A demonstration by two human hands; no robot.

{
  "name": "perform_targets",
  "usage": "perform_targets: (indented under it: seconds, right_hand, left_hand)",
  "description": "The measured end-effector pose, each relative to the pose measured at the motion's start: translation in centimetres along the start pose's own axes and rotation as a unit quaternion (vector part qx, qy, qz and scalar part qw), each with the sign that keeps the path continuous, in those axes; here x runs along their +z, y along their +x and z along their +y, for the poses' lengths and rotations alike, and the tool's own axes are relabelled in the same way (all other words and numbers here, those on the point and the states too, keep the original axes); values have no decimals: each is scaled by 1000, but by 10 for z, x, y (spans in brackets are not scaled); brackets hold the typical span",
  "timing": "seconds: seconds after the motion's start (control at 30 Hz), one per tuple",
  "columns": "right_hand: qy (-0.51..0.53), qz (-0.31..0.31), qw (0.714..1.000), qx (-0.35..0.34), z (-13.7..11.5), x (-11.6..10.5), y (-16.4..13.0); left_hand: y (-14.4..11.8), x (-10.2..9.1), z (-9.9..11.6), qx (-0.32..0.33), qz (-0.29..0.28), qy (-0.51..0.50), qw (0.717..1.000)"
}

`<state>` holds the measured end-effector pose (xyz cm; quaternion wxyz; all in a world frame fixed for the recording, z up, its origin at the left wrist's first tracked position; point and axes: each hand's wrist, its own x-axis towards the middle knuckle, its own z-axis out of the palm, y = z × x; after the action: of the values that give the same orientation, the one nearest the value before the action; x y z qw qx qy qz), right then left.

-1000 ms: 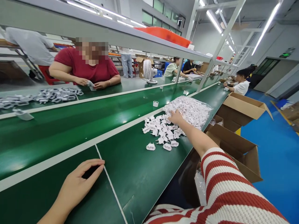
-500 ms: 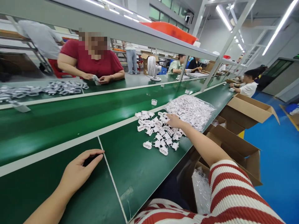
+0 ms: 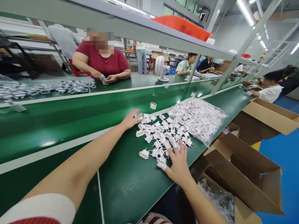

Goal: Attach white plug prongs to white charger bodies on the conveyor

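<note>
Small white plug pieces with thin pins lie in a loose heap on the green worktop. At the heap's far left edge, my left hand reaches in with its fingers apart, touching or close to the outermost pieces. My right hand rests on the near side of the heap, fingers spread and pointing away. White covers sit on several of its fingertips, including the thumb. Nothing is visibly gripped in either hand. A clear plastic bag full of similar pieces lies against the heap's right side.
Beyond a pale strip runs a green belt with a white piece on it. Open cardboard boxes stand at the right below the table edge. A co-worker in red sits opposite, near a white fan. A shelf crosses overhead.
My left hand has moved from the bare worktop, forward and right, to the heap's left edge. My right hand has come back from the bag side to the near side, fingers spreading.
</note>
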<state>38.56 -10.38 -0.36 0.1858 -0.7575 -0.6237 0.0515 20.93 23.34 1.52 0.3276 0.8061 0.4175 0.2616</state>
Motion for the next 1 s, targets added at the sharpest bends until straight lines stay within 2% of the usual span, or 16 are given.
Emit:
perform_targets:
  seconds: [0.07, 0.17, 0.27, 0.37, 0.47, 0.53, 0.6, 0.7, 0.77, 0.87, 0.93, 1.0]
  right_hand:
    - [-4, 11, 1000, 15, -1, 4, -1]
    - [-2, 15, 1000, 18, 1, 5, 1]
    - [1, 26, 1000, 1, 3, 6, 0]
    - [-6, 48, 999, -24, 4, 8, -3]
    - [-14, 62, 997, -42, 2, 8, -3]
    - [-15, 65, 997, -47, 1, 6, -3]
    - [-16, 65, 997, -46, 1, 5, -2]
    - [-18, 66, 997, -44, 0, 3, -2]
    - [-20, 67, 997, -45, 0, 1, -1]
    - [-22, 70, 996, -50, 2, 1, 2]
    - [-24, 74, 995, -56, 4, 3, 3]
    - [-26, 89, 994, -61, 5, 6, 3]
  left_hand:
    - [17, 25, 6, 8, -24, -16, 1000]
    - [16, 47, 13, 31, -65, -39, 997]
    - [-5, 52, 16, 53, -106, -54, 992]
    - [-19, 45, 17, 59, -122, -52, 989]
    - [-4, 36, 19, 34, -55, -36, 997]
    - [22, 33, 21, 1, 15, -18, 1000]
    - [54, 33, 24, -24, 59, 0, 998]
    - [90, 42, 29, -29, 64, 7, 997]
    - [100, 49, 32, -30, 66, 6, 997]
    - [89, 47, 34, -32, 101, 9, 994]
    - [67, 33, 33, -23, 128, 9, 991]
    - [33, 9, 28, -11, 147, 7, 989]
